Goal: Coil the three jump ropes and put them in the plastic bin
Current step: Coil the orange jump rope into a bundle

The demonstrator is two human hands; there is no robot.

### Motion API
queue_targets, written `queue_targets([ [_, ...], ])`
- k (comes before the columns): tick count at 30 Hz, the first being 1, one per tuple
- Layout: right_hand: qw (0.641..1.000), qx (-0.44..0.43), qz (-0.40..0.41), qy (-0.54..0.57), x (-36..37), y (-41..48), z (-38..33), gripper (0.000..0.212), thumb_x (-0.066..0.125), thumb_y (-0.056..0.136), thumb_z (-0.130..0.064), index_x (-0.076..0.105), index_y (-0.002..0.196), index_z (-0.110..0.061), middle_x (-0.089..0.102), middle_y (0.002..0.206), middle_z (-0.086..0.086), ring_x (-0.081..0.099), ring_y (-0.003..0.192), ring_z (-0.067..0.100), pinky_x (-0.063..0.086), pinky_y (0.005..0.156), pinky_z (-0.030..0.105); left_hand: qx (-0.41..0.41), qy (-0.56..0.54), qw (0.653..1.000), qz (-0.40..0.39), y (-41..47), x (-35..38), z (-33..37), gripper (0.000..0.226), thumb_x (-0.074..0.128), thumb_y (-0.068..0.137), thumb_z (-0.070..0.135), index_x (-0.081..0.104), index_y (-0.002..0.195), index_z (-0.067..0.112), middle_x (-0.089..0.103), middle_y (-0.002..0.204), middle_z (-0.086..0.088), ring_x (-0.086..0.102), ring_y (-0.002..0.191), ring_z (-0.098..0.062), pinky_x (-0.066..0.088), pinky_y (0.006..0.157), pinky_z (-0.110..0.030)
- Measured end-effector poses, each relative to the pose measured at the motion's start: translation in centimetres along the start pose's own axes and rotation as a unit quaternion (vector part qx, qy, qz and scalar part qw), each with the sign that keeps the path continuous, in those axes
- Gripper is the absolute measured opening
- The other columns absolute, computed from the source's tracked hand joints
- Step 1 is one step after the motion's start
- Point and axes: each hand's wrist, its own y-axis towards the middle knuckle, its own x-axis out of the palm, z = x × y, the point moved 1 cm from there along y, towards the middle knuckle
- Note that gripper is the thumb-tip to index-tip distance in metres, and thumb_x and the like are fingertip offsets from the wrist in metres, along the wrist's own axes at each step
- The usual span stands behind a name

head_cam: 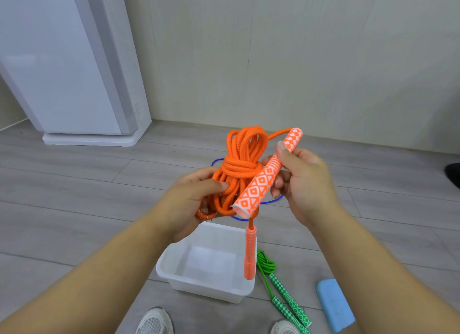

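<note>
Grey plank floor (74, 184) underfoot, pale wall behind. Our left fingers (216, 185) curl round the middle of the orange jump rope (245, 144), thumb laid across the strands. The rope is bundled in loops, with several turns wound round its waist. Our left hand (194, 197) holds the bundle in the air, above the far edge of the plastic bin (206, 289).

Our right fingers (283, 152) pinch the upper part of one orange-and-white handle (261, 184). It is tilted, its lower end against the bundle. Our right hand (303, 179) is just beside the left.

The second handle (250, 254) hangs straight down from the bundle, over the bin's right side. The bin stands on the floor.

The blue jump rope (270, 201) lies on the floor beyond the bin, mostly hidden by our hands. The green jump rope (267, 261) lies just right of the bin, with its green handles (291, 306) side by side. A light blue block (333, 304) lies near them. A white appliance (62, 72) stands far left. Our shoes (154, 321) are at the bottom edge.
</note>
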Motion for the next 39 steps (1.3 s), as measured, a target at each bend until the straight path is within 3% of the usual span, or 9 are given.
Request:
queue_targets([
  [6,0.996,0.053,0.014,0.077,0.4,-0.1,0.2,0.032,0.047,0.095,-0.021,0.048,0.066,-0.007,0.043,0.035,-0.002,0.042,0.028,0.008,0.04,0.033,0.017,-0.015,0.057,0.998,0.023,-0.1,0.2,0.0,0.028,0.077,0.055,0.001,0.072,0.081,0.008,0.069,0.074,-0.012,0.064,0.056,-0.02,0.053,0.056,-0.028],
  [9,0.995,0.063,0.012,0.08,0.5,0.0,0.4,0.033,0.048,0.095,-0.023,0.049,0.066,-0.006,0.042,0.035,-0.001,0.041,0.028,0.008,0.039,0.033,0.017,-0.019,0.072,0.997,0.024,0.0,0.4,0.0,0.018,0.068,0.058,0.004,0.071,0.076,0.007,0.068,0.069,-0.012,0.063,0.053,-0.018,0.052,0.054,-0.024],
  [11,0.994,0.068,0.013,0.08,0.6,0.0,0.5,0.034,0.048,0.095,-0.023,0.048,0.065,-0.007,0.04,0.034,-0.002,0.038,0.028,0.009,0.036,0.032,0.017,-0.026,0.08,0.996,0.014,0.1,0.5,0.0,0.019,0.064,0.06,0.004,0.066,0.077,0.0,0.066,0.063,-0.011,0.062,0.049,-0.016,0.05,0.048,-0.021],
  [15,0.996,0.054,0.017,0.066,0.6,0.1,0.5,0.036,0.048,0.094,-0.023,0.046,0.062,-0.007,0.036,0.033,-0.003,0.033,0.028,0.009,0.03,0.032,0.015,-0.018,0.106,0.994,0.004,0.1,0.6,0.1,0.026,0.065,0.067,-0.007,0.062,0.092,-0.013,0.065,0.074,-0.018,0.063,0.061,-0.023,0.056,0.057,-0.029],
  [18,0.997,0.041,0.015,0.056,0.5,0.0,0.4,0.034,0.048,0.095,-0.022,0.047,0.064,-0.007,0.037,0.034,-0.002,0.033,0.028,0.009,0.03,0.032,0.016,-0.001,0.132,0.991,0.017,0.0,0.6,0.2,0.013,0.059,0.077,-0.014,0.063,0.082,-0.003,0.066,0.064,-0.01,0.063,0.052,-0.017,0.051,0.049,-0.022],
  [22,0.998,0.043,-0.001,0.04,0.2,0.0,0.3,0.026,0.05,0.094,-0.023,0.05,0.074,-0.007,0.045,0.042,-0.001,0.039,0.032,0.008,0.038,0.035,0.017,0.038,0.165,0.984,0.051,0.1,0.3,-0.1,0.016,0.067,0.072,-0.008,0.067,0.079,0.007,0.069,0.069,-0.011,0.064,0.062,-0.022,0.054,0.056,-0.024],
  [26,0.998,0.054,-0.019,0.029,-0.6,0.0,-0.5,0.019,0.051,0.092,-0.02,0.052,0.08,-0.006,0.05,0.06,0.006,0.046,0.035,0.006,0.043,0.035,0.018,0.054,0.161,0.984,0.057,0.0,0.0,-0.1,0.024,0.071,0.07,0.0,0.067,0.092,0.009,0.073,0.083,-0.013,0.065,0.075,-0.029,0.051,0.068,-0.032],
  [33,0.998,0.053,0.001,0.017,-0.6,-0.1,-0.5,0.018,0.05,0.093,-0.021,0.052,0.088,-0.004,0.046,0.063,0.008,0.044,0.034,0.003,0.043,0.035,0.017,0.078,0.209,0.974,0.049,-0.5,0.5,0.0,0.026,0.066,0.079,-0.01,0.062,0.101,0.003,0.073,0.075,-0.002,0.067,0.064,-0.013,0.052,0.056,-0.023],
  [39,0.996,0.053,0.032,0.057,-0.1,0.0,-0.1,0.022,0.051,0.093,-0.02,0.049,0.074,-0.01,0.044,0.047,-0.002,0.037,0.034,0.003,0.034,0.032,0.016,0.106,0.217,0.97,0.035,-0.9,1.4,-0.2,0.031,0.067,0.076,-0.011,0.057,0.102,0.001,0.068,0.08,-0.009,0.062,0.054,-0.003,0.045,0.046,-0.013],
])
